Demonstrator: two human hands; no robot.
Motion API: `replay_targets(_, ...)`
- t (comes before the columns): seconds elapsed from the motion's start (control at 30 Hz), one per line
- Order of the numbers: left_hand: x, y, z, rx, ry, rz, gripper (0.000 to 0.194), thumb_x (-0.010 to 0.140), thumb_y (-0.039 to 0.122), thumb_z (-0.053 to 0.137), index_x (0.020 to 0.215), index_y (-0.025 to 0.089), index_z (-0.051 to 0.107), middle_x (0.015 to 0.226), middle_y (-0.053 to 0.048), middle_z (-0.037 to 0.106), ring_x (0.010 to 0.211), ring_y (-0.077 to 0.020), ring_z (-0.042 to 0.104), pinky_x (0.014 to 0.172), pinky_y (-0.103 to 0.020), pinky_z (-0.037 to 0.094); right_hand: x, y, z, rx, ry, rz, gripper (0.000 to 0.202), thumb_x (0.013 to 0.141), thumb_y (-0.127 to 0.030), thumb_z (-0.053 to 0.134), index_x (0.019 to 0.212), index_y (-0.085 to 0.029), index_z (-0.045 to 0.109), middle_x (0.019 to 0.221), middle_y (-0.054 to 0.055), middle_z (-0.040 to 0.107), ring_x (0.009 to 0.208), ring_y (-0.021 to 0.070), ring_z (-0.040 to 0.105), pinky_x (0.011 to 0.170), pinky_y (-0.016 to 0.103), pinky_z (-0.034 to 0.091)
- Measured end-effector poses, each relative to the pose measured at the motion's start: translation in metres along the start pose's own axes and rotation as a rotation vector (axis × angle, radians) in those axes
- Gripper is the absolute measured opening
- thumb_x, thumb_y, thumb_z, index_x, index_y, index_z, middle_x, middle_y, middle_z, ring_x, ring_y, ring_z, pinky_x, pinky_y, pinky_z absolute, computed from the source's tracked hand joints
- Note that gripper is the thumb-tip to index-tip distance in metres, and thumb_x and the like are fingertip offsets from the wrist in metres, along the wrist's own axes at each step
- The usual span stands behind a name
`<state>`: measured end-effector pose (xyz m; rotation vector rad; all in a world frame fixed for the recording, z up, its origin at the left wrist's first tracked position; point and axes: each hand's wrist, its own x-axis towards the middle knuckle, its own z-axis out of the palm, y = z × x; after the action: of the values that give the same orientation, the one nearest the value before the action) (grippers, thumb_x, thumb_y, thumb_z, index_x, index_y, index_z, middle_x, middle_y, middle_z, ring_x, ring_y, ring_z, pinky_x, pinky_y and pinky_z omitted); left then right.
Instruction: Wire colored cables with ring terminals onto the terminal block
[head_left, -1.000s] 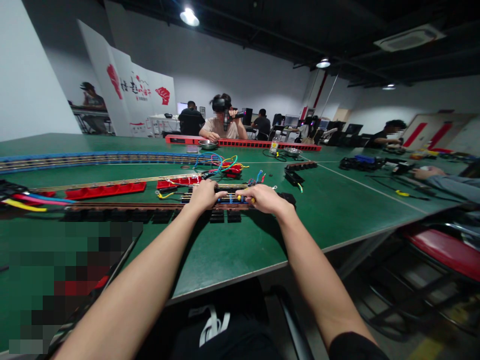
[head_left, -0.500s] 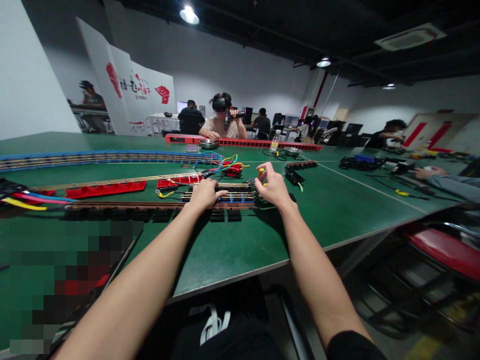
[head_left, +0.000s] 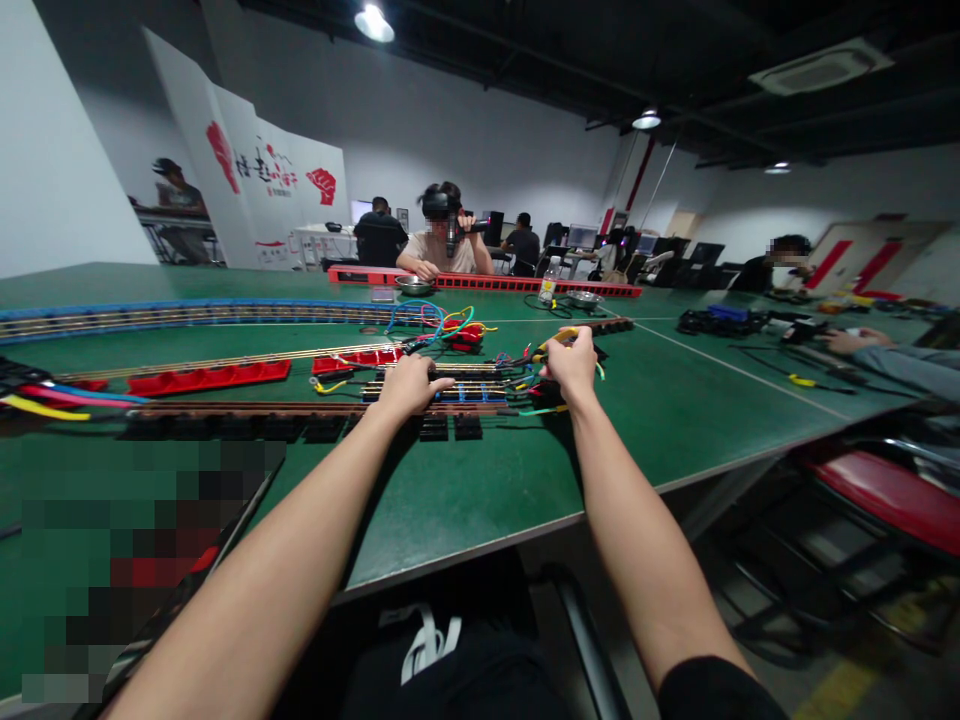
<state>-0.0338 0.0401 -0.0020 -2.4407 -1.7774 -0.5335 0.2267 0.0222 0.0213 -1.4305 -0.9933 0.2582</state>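
Note:
My left hand (head_left: 409, 388) lies over the short rail sections near the middle of the table, its fingers curled over them and its thumb stretched out to the right. Gold strips and blue clips show on the rail section (head_left: 469, 392) beside that thumb. My right hand (head_left: 573, 362), to the right of the rail ends, is closed round a curved yellow piece (head_left: 556, 341); whether this is a wire or a tool handle is unclear. Thin coloured wires (head_left: 517, 380) come out of the rail ends between my hands. A green wire (head_left: 553, 409) sticks out below my right hand.
A long brown rail (head_left: 247, 408) with black feet runs along the near side. Behind it lie red trays (head_left: 210, 378) and a blue rail (head_left: 150, 318). Metal bowls (head_left: 414, 284) and a bottle (head_left: 550, 280) stand farther back. A person (head_left: 446, 235) sits opposite.
My right hand has moved right and slightly up, away from the rail ends, with the yellow piece in it. More of the wires shows now. My left hand stays put.

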Motion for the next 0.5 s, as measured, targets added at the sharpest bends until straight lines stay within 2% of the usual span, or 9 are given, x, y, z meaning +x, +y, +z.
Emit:
replay_targets(0.27, -0.0006, 0.0005, -0.0001, 0.018, 0.012, 0.003, 0.046, 0.088, 0.057, 0.057, 0.109, 0.017, 0.067, 0.113, -0.011, 0.067, 0.107, -0.0272, 0.059, 0.089, -0.034, 0.046, 0.0100, 0.0058, -0.0023, 0.050, 0.035, 0.148, 0.026, 0.067, -0.017, 0.055, 0.092, -0.022, 0.047, 0.060, -0.004, 0.056, 0.035, 0.0132, 0.055, 0.027, 0.021, 0.038)
replay_targets(0.5, -0.0003, -0.0001, 0.0006, 0.015, 0.011, 0.016, 0.047, 0.088, 0.056, 0.056, 0.110, 0.015, 0.067, 0.112, -0.013, 0.067, 0.106, -0.0278, 0.060, 0.089, -0.034, 0.046, 0.0080, 0.0029, -0.0037, 0.114, -0.114, 0.054, 0.033, 0.071, -0.018, 0.050, 0.103, -0.023, 0.048, 0.071, -0.005, 0.066, 0.036, 0.0085, 0.055, 0.030, 0.015, 0.035)
